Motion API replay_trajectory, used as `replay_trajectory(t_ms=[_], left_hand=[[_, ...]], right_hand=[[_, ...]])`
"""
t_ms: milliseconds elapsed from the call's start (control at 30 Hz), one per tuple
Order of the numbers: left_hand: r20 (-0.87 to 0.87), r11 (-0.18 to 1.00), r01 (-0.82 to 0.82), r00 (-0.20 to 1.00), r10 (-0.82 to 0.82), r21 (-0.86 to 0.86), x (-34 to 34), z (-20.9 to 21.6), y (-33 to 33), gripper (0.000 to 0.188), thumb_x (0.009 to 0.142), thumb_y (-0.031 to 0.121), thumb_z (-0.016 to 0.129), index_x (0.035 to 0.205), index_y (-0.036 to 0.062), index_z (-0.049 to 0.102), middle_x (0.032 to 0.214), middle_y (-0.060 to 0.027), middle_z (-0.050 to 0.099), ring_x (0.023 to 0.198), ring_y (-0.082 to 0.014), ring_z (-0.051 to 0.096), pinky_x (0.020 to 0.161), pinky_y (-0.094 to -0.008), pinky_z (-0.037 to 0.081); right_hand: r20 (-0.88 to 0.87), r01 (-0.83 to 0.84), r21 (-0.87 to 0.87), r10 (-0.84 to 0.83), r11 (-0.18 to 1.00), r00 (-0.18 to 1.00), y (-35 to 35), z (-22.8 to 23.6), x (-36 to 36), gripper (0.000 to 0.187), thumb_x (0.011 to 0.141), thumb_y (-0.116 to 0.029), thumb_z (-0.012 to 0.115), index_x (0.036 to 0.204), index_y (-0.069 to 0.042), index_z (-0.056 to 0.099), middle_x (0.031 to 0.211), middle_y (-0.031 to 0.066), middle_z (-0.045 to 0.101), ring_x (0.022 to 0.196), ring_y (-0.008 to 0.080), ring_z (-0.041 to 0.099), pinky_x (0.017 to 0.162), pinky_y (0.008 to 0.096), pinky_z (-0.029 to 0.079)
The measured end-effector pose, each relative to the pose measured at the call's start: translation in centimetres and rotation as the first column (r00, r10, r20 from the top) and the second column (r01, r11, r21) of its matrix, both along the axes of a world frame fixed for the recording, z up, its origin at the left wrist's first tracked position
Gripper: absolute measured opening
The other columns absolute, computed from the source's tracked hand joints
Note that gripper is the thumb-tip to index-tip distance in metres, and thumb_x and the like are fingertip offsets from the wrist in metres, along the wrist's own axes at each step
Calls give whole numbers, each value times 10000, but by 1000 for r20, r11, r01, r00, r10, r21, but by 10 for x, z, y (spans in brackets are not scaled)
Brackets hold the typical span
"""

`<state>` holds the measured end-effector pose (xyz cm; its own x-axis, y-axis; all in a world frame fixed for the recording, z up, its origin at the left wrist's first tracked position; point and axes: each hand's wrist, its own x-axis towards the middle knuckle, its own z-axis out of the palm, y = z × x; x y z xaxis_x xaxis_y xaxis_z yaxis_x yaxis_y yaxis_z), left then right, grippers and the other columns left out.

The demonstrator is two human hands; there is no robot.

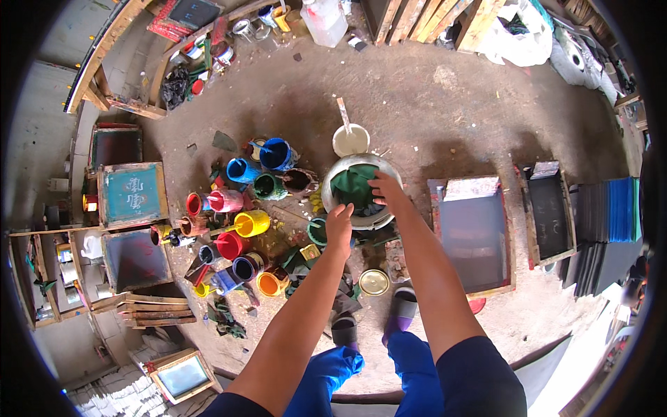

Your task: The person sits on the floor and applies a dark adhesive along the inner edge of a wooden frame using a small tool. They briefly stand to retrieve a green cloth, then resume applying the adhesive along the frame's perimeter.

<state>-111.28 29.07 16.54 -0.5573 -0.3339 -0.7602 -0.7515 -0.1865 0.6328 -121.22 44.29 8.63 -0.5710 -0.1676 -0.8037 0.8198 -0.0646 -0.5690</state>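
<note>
Currently, through the head view, I have both bare hands working at a round metal basin (374,223) standing on the floor (445,111). A dark green cloth (353,182) lies bunched inside it, between the hands. The right hand (386,192) reaches over the basin's right side, its fingers parted and their tips at the cloth; I cannot tell whether they grip it. The left hand (339,222) is at the near left rim with its thumb pointing in toward the cloth; its other fingers are mostly hidden, so I cannot tell whether it pinches anything.

Just beyond the hands I see a pale bucket (351,142) with a stick (344,113) leaning up out of it. Left of the left hand, open paint pots crowd together: a yellow pot (253,223), a red pot (231,245), a blue pot (278,152) and an orange pot (272,283) among them. Nearer the body than the hands lies a round tin (374,282). Right of the right hand, a large wooden-framed screen (472,240) lies flat, with a narrower dark screen (547,212) beyond it.
</note>
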Motion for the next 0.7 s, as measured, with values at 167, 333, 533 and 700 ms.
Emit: replay_trajectory(t_ms=[167,333,533,700], left_hand=[[-29,997,65,998,-64,42,2,-13,-6,469,929,411,665,1314,148,613,1269,-20,625,1075,-197,549,922,-405,439],[29,1000,-9,1000,8,28,26,-17,-22,432,944,393,648,1279,120,624,1256,-45,644,1020,-170,572,857,-376,465],[-155,999,39,987,-34,29,13,69,20,629,954,564,597,1342,69,594,1301,-78,630,1146,-229,551,1008,-405,392],[-146,853,111,988,-41,511,-10,186,74,619,1017,606,465,1394,119,531,1356,-22,608,1229,-154,553,1095,-325,353]], right_hand=[[19,150,-23,-150,988,989,-23,-33,-21,715,849,-238,755,1500,-132,477,1126,47,639,878,166,573,772,367,501],[-238,263,-52,-267,963,934,-25,-5,0,442,861,-156,740,1281,-40,665,1055,28,694,968,138,620,852,300,472],[-168,361,-591,-548,721,820,38,129,49,218,870,-46,726,1083,-34,682,925,17,685,802,103,647,693,222,514],[-133,282,-575,-428,768,894,80,268,86,243,935,-54,660,1177,-54,638,873,-9,655,678,43,596,536,206,453]])
